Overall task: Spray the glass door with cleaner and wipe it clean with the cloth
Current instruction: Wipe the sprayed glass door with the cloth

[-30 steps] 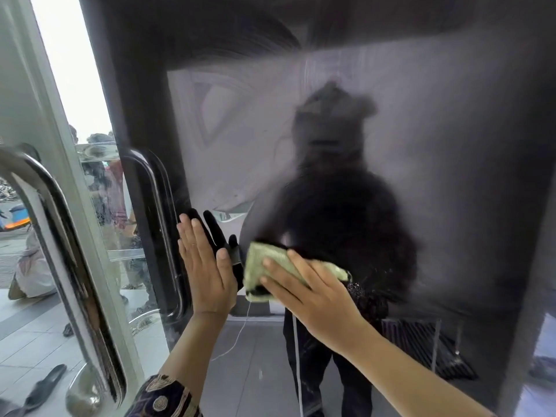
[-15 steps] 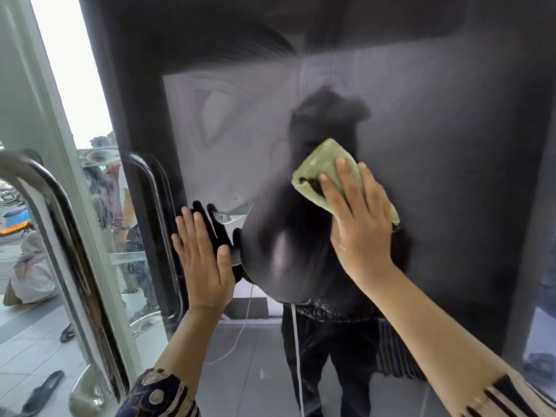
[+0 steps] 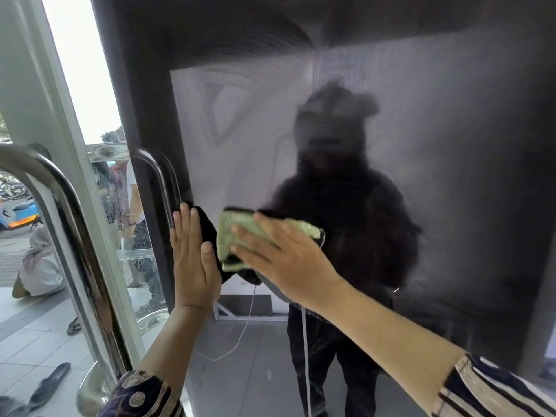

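The glass door [image 3: 436, 152] fills most of the head view, hazy with wipe streaks and carrying a dark reflection of a person. A folded green cloth [image 3: 240, 233] lies flat on the glass at mid height. My right hand [image 3: 285, 260] presses it to the pane with straight fingers spread over it. My left hand [image 3: 192, 257] lies flat on the glass just left of the cloth, fingers straight and pointing up. No spray bottle is in view.
Steel pull handles stand at the left: a big one [image 3: 69, 242] close to me and a slimmer one [image 3: 156, 206] by the door's dark frame. Through the clear pane at left are people [image 3: 39, 260] on a tiled pavement and a dark sandal [image 3: 48, 383].
My right hand swept the cloth up and right to head height of the reflection, then back down and left beside my left hand. The left hand stayed flat on the glass.
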`<state>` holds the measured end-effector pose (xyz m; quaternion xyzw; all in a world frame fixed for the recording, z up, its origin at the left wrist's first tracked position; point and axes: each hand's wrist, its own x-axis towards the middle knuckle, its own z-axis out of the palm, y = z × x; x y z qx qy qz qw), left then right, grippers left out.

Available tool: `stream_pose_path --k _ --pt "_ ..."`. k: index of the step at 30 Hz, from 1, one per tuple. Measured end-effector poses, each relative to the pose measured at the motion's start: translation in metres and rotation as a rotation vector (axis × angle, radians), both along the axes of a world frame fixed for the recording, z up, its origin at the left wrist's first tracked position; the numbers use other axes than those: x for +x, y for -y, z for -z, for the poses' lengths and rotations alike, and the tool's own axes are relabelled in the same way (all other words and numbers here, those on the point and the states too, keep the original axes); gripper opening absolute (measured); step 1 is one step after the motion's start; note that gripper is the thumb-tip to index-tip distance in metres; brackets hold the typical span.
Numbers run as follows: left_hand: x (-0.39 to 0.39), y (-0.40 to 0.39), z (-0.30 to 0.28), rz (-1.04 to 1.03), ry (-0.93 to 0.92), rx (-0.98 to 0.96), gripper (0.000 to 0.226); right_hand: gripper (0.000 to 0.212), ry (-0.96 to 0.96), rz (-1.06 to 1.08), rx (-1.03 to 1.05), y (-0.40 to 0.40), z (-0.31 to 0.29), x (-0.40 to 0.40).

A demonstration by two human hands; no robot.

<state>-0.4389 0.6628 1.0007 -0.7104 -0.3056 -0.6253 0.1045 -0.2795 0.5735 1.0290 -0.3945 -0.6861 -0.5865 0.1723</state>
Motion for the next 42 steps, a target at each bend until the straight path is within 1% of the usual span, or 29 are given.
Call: stream_pose_path --k 2,4,6,8,9,11,13,15,19,22,27,31,36,39,42 --pt "-0.002 -0.001 0.001 -0.001 -0.009 0.008 0.055 0.043 0.099 0.030 -0.091 0.008 0.025 0.010" --pt "-0.002 -0.001 0.001 -0.001 -0.017 0.004 0.054 0.044 0.156 0.039 -0.151 0.020 0.042 0.025" --pt "-0.001 0.001 0.000 0.001 -0.008 -0.002 0.055 0.045 0.165 0.051 -0.152 0.030 0.046 0.040" --pt "0.000 0.004 -0.001 0.016 0.005 -0.013 0.056 0.045 0.134 0.067 -0.098 0.036 0.039 0.049" --pt "-0.001 0.004 -0.001 0.020 0.007 -0.015 0.056 0.043 0.073 0.057 -0.043 0.037 0.030 0.051" --pt "-0.003 0.004 -0.002 0.018 0.002 -0.015 0.057 0.038 -0.135 0.000 0.109 0.035 0.006 0.051" --pt "-0.004 0.005 -0.002 0.015 -0.001 -0.016 0.058 0.043 -0.335 -0.048 0.239 0.027 -0.024 0.042" --pt "-0.003 0.006 -0.002 0.013 0.010 -0.017 0.059 0.042 -0.413 -0.050 0.296 0.016 -0.046 0.024" --pt "-0.006 0.005 -0.003 0.044 0.056 0.016 0.057 0.043 -0.380 -0.039 0.234 -0.006 -0.059 -0.014" --pt "-0.010 0.006 -0.003 0.123 0.112 0.060 0.051 0.044 -0.263 0.013 0.145 -0.013 -0.053 -0.031" --pt "-0.016 0.011 -0.005 0.123 0.180 0.080 0.051 0.047 0.022 0.117 -0.093 -0.010 0.001 -0.032" --pt "-0.015 0.015 -0.002 0.096 0.164 0.060 0.054 0.044 0.136 0.086 -0.161 0.007 0.042 0.000" --pt "-0.003 0.023 0.012 0.059 0.074 -0.016 0.062 0.038 0.132 0.036 -0.117 0.036 0.066 0.056" --pt "0.007 0.026 0.018 0.028 0.040 -0.052 0.060 0.035 0.021 0.001 0.012 0.053 0.067 0.091" --pt "0.019 0.030 0.021 -0.012 0.003 -0.070 0.065 0.034 -0.123 0.012 0.162 0.064 0.058 0.117"
